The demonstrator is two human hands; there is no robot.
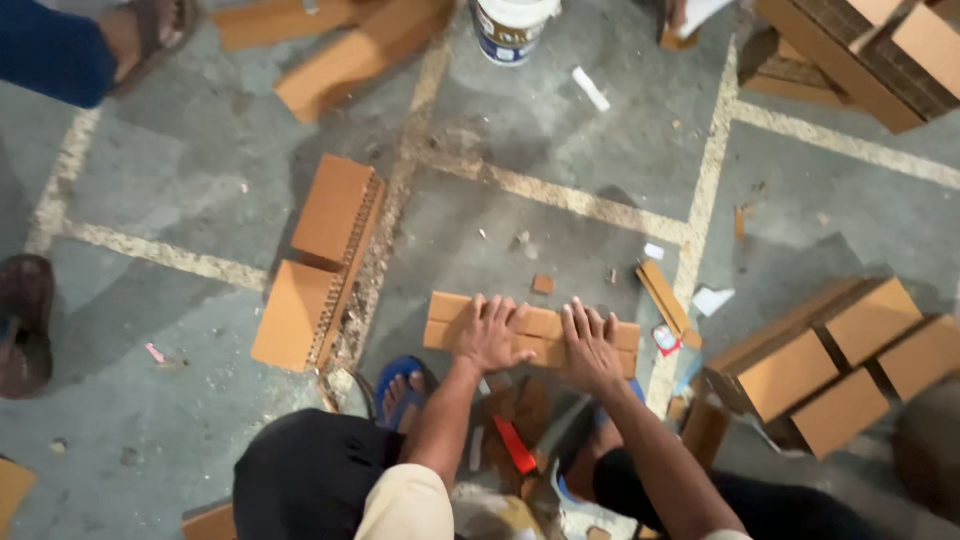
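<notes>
Both sets of fingers are spread flat and pressing down, gripping nothing. The left hand (490, 335) lies palm-down on the left half of a long brown cardboard strip (530, 335), and the right hand (590, 345) lies just beside it on the right half, fingertips pointing to the far edge. The strip rests on the grey concrete floor (200, 170), directly in front of the person's feet, one in a blue sandal (400, 385).

To do this pressing well, I judge the weight should go evenly through both palms, with the hands kept close together so the strip stays flat and does not skid on the dusty floor.

Just near the hands lies one red-handled tool (515, 445), partly hidden by the arms; it may be a cutter, though the view is too poor to be sure.

Counted outward: two folded cardboard boxes (320, 260) lie end to end on the left; one cluster of about four boxes (840, 365) sits to the right; one narrow cardboard offcut (662, 295) lies right of the strip; one white bucket (512, 28) stands far off at the top. More cardboard is stacked at the far right and far left. Another person's sandalled foot (150, 30) shows at the far left corner, and one dark shoe (25, 320) at the left edge.
</notes>
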